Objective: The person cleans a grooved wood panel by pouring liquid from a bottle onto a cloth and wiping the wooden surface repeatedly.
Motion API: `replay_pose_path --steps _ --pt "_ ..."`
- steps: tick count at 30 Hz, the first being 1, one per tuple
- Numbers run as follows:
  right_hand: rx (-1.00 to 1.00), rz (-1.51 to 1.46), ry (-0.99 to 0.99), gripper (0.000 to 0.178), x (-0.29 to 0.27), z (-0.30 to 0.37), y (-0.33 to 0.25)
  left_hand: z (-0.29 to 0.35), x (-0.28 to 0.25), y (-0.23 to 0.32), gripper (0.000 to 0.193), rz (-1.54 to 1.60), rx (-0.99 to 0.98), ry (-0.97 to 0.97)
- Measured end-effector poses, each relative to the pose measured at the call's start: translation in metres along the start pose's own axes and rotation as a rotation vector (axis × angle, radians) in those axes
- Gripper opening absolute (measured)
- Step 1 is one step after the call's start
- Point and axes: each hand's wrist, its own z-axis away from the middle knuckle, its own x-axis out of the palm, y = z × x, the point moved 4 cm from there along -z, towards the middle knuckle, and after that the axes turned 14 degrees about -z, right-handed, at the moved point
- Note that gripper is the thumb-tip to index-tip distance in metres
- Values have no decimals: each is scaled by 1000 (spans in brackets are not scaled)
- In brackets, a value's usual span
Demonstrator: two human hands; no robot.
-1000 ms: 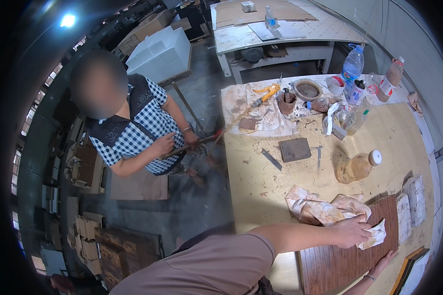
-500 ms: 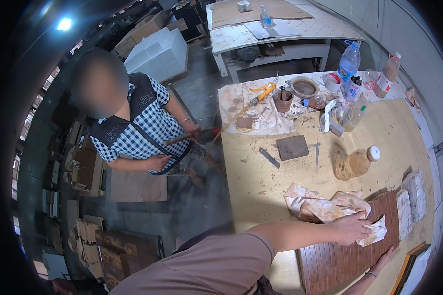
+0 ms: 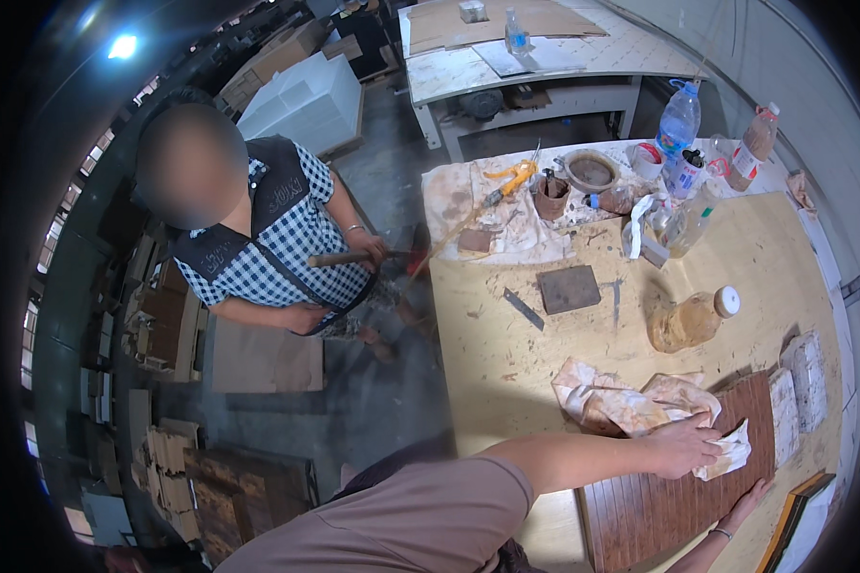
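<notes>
The brown board (image 3: 655,511), with thin parallel lines, lies on the pale, dirty table (image 3: 487,382), partly hidden by the forearm. The left hand (image 3: 683,447) has fingers bent upon a white cloth (image 3: 733,453); the right hand's (image 3: 750,498) fingers, at the board's side, I cannot tell. Beyond, a co-worker (image 3: 282,258) stands on grey floor (image 3: 377,420).

The left hand (image 3: 683,447) is on a cloth (image 3: 733,458), over a panel (image 3: 640,516) on the desk (image 3: 492,382); the right hand (image 3: 753,497) sits at the panel's right edge. Just beyond the left hand lies a second cloth (image 3: 621,396), then a bottle (image 3: 688,323). Farther, leftward, is a block (image 3: 569,288); rightward, two slabs (image 3: 798,401). A co-worker (image 3: 277,258) stands far left.
</notes>
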Motion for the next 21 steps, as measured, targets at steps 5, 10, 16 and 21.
replay_pose_path --steps 5,10,16,21 --pt "51 -42 -18 59 7 7 -5 3 3 0 46 -34 -8 4" --pt "14 -46 -22 59 4 7 7 7 2 1 47 -27 10 29" --pt "57 -135 27 58 -29 14 23 -32 -15 -3 33 314 -23 -40" --pt "339 -251 -18 67 20 42 -41 -6 -48 -104 22 1242 -607 164"
